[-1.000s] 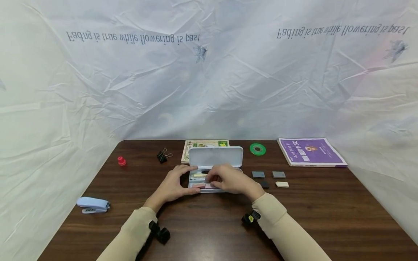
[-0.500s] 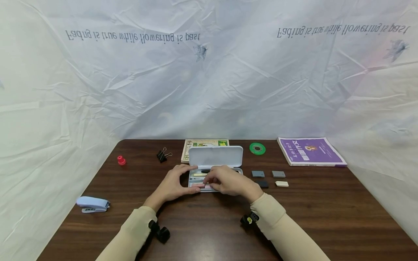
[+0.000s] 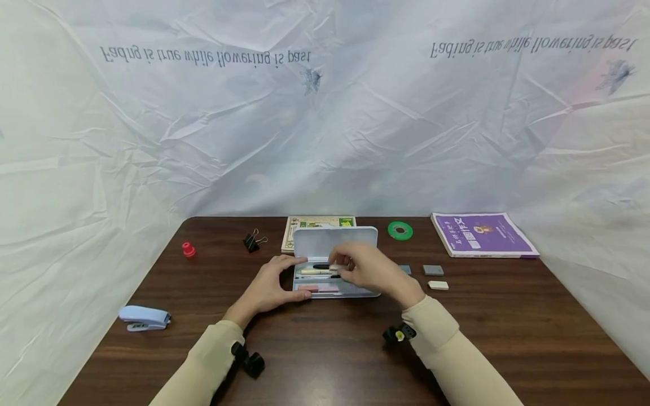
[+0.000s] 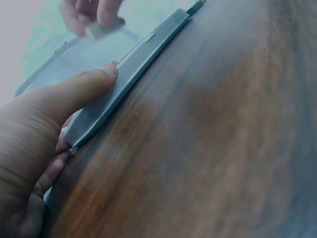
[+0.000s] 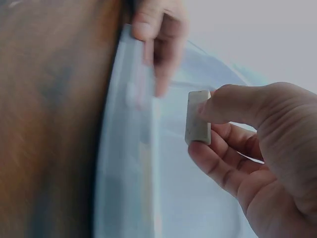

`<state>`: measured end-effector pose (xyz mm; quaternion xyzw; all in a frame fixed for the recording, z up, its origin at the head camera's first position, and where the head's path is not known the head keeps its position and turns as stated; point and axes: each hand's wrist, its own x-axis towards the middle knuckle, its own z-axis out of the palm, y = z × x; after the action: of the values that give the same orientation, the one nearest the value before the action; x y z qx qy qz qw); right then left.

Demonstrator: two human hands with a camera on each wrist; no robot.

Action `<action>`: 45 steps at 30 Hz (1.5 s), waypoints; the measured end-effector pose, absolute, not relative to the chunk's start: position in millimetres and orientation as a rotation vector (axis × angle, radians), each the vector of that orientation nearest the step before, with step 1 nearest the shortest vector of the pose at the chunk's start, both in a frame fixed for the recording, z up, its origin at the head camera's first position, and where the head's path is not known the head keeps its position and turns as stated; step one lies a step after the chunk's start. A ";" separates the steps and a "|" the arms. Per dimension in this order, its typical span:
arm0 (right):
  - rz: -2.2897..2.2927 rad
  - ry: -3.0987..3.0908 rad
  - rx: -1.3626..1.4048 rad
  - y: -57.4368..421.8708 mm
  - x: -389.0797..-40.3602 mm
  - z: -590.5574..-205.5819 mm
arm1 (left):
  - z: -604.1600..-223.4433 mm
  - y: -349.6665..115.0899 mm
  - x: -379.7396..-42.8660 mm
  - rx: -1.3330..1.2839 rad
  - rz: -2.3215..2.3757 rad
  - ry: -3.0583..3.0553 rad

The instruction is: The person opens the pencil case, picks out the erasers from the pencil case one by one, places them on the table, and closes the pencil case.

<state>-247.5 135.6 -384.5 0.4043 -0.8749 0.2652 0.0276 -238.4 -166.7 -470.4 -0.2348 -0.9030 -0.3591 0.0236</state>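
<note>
A pale pencil case lies with its lid raised at the back. My left hand grips its left end, thumb over the front rim and fingers at the far side. Over the case, my right hand pinches a small whitish eraser between thumb and fingers. Two pink blocks sit in the front compartment near my left thumb. Behind them lie a pale yellow pen and a black pen, partly hidden by my right hand.
Right of the case are a grey block, a white eraser and a half-hidden blue-grey block. Farther out are a purple book, green tape roll, black binder clips, red stamp and blue stapler.
My right hand has risen out of the front compartment and moved back and right, now with the whitish eraser showing in its fingers. The left hand stays at the case's end.
</note>
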 end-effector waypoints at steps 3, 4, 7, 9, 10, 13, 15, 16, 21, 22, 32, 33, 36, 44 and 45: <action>0.826 -2.635 1.165 156.4 -244.1 -376.1 | -471.0 -167.1 -236.9 -0.725 -1.112 -2.803; 0.827 -2.617 1.138 164.8 -243.0 -373.9 | -471.3 -167.4 -236.4 -0.722 -1.109 -2.807; 0.816 -2.586 1.047 193.5 -238.4 -370.7 | -472.6 -169.1 -234.9 -0.709 -1.100 -2.820; 0.810 -2.568 1.001 214.1 -234.9 -372.0 | -473.2 -170.5 -233.7 -0.694 -1.092 -2.826; 0.807 -2.561 0.977 224.7 -232.7 -373.8 | -473.4 -171.1 -233.0 -0.689 -1.088 -2.827; 0.780 -2.560 0.910 255.7 -222.9 -381.0 | -473.3 -172.3 -231.4 -0.677 -1.097 -2.826; 0.761 -2.576 0.861 274.7 -214.8 -387.3 | -472.6 -172.2 -230.7 -0.681 -1.100 -2.826; 0.750 -2.590 0.837 283.1 -210.6 -390.5 | -472.3 -172.0 -230.4 -0.685 -1.102 -2.825; 0.728 -2.648 0.774 313.2 -193.6 -408.4 | -471.3 -170.9 -230.4 -0.686 -1.110 -2.820; 0.725 -2.656 0.773 317.0 -191.5 -412.0 | -471.6 -170.7 -230.7 -0.687 -1.112 -2.822; 0.791 -2.849 0.857 332.0 -184.1 -423.8 | -475.1 -167.1 -233.6 -0.698 -1.133 -2.818; 0.788 -2.859 0.853 332.2 -183.8 -423.0 | -474.9 -166.7 -233.6 -0.698 -1.139 -2.815; 0.791 -2.875 0.838 332.1 -182.2 -419.8 | -473.8 -165.8 -233.5 -0.707 -1.135 -2.812; 0.788 -2.673 0.791 319.0 -181.6 -401.2 | -471.4 -166.1 -234.9 -0.704 -1.120 -2.818; 0.785 -2.649 0.786 316.2 -183.6 -398.7 | -471.0 -166.0 -234.7 -0.706 -1.120 -2.817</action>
<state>-183.6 316.2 -398.7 0.2711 -0.9139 0.2707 0.1340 -234.7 -166.0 -471.0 -0.2269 -0.9050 -0.3596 0.0145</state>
